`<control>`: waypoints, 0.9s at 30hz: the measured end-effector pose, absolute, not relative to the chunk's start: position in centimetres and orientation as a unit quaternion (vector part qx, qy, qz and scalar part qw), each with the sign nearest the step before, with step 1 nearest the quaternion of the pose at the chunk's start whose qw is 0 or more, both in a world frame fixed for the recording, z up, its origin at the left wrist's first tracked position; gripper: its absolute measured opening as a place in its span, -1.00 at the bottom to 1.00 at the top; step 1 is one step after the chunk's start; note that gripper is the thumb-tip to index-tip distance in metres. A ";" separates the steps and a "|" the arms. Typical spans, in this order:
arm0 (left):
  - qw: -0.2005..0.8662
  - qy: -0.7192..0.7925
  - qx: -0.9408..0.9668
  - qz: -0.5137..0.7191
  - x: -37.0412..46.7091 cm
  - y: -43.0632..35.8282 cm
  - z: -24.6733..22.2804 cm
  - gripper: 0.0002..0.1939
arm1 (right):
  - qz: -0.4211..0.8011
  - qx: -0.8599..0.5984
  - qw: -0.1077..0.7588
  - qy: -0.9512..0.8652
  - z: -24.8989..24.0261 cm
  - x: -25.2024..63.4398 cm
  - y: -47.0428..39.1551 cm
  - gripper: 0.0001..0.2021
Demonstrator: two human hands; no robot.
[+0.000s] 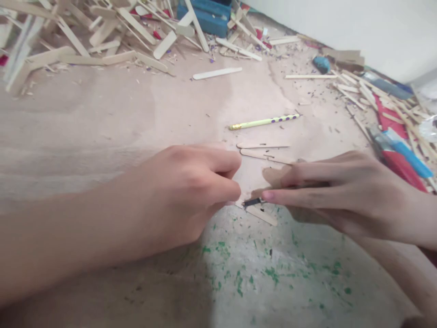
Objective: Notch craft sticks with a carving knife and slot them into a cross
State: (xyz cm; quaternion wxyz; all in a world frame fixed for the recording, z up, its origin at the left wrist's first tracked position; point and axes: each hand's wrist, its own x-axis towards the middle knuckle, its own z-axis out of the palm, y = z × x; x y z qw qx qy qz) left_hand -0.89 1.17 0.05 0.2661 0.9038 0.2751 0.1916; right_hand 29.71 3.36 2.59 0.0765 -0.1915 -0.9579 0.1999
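My left hand is closed at the centre, its curled fingertips near the end of a small wooden stick piece on the table. Whatever lies under those fingers is hidden. From the right, my right hand reaches in with its fingers pressed together on a small dark piece, which looks like a blade, touching the stick. Two thin stick pieces lie just beyond the hands. Further back is a pale green pencil with purple dots.
Heaped wooden sticks and a blue block stand at the back left. More sticks, a red and blue item and a blue lump lie right. Green flecks mark the near table.
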 end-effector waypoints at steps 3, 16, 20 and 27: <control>0.253 0.274 0.907 0.194 -0.8 1.1 0.1 -0.60 | 0.212 -0.212 0.092 -0.950 2.0 29.9 1.9 -0.61; 0.268 0.310 0.884 0.225 -0.6 0.3 -0.5 -0.72 | 0.178 -0.303 0.131 -0.927 3.0 29.7 0.0 -0.75; 0.271 0.318 0.879 0.230 -0.5 0.0 -0.6 -0.72 | 0.195 -0.293 0.131 -0.927 2.7 30.0 0.3 -0.73; 0.278 0.315 0.878 0.228 -0.3 0.3 -0.5 -0.71 | 0.177 -0.284 0.090 -0.938 2.6 30.6 0.0 -0.65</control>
